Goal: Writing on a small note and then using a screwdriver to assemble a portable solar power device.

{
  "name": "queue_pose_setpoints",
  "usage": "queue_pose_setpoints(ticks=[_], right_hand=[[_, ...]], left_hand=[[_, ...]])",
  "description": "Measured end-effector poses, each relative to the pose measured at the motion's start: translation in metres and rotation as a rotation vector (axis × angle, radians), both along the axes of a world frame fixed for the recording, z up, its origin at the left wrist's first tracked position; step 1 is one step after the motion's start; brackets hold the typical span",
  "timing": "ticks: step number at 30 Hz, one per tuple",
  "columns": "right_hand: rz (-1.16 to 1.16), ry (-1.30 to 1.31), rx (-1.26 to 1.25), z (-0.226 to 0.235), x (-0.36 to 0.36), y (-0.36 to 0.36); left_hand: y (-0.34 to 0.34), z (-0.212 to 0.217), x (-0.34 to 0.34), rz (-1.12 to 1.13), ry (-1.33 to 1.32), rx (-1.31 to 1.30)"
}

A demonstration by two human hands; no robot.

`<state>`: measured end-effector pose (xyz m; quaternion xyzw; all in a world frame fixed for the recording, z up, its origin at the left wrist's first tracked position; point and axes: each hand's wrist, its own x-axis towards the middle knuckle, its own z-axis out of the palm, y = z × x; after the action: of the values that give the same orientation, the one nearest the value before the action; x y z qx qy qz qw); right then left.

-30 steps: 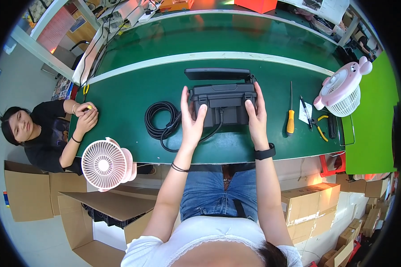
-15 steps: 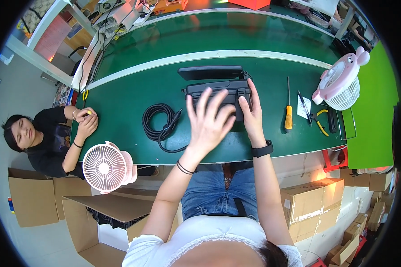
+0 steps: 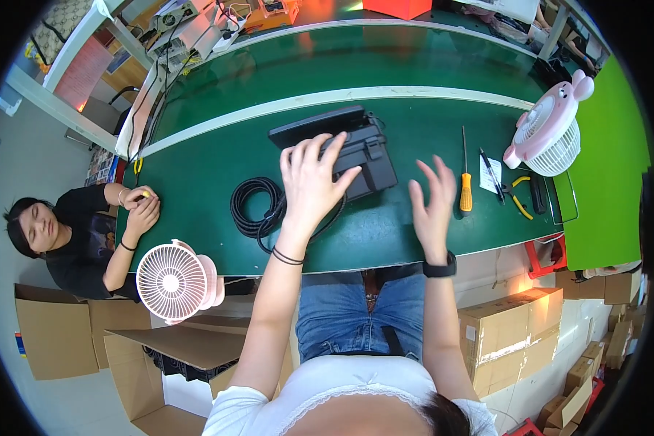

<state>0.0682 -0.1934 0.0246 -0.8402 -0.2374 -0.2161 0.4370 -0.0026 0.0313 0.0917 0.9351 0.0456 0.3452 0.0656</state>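
A black box-shaped device (image 3: 370,163) with a raised flat panel along its far side rests on the green table, turned at an angle. My left hand (image 3: 314,174) lies over its left part, fingers curled across the top and thumb on the near side. That hand hides much of the device. To the right of it, my right hand (image 3: 434,211) is held apart with fingers spread and nothing in them. A coiled black cable (image 3: 248,211) lies left of my left hand, one end passing under my wrist toward the device.
On the right lie a yellow-handled screwdriver (image 3: 466,192), a pen (image 3: 491,174) on paper and yellow pliers (image 3: 518,199), near a pink fan (image 3: 548,134). Another pink fan (image 3: 170,282) stands at the front left. A person (image 3: 73,240) sits at the left, hands on the table.
The device has turned and its right end has come nearer to me. My right hand has let go of it and moved right. My left hand has settled onto its left part.
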Motion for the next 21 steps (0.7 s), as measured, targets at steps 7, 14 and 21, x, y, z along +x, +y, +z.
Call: queue_pose_setpoints(ticks=[7, 14, 21], right_hand=[[-0.469, 0.037, -0.498, -0.021, -0.011, -0.067], [0.095, 0.585, 0.775, -0.017, -0.032, -0.050], [0.074, 0.170, 0.144, 0.017, -0.100, -0.018]], left_hand=[[0.036, -0.015, 0.004, -0.095, -0.151, -0.505], [0.033, -0.026, -0.004, 0.040, -0.417, -0.399], [0.071, -0.066, -0.009, -0.170, -0.539, -1.225]])
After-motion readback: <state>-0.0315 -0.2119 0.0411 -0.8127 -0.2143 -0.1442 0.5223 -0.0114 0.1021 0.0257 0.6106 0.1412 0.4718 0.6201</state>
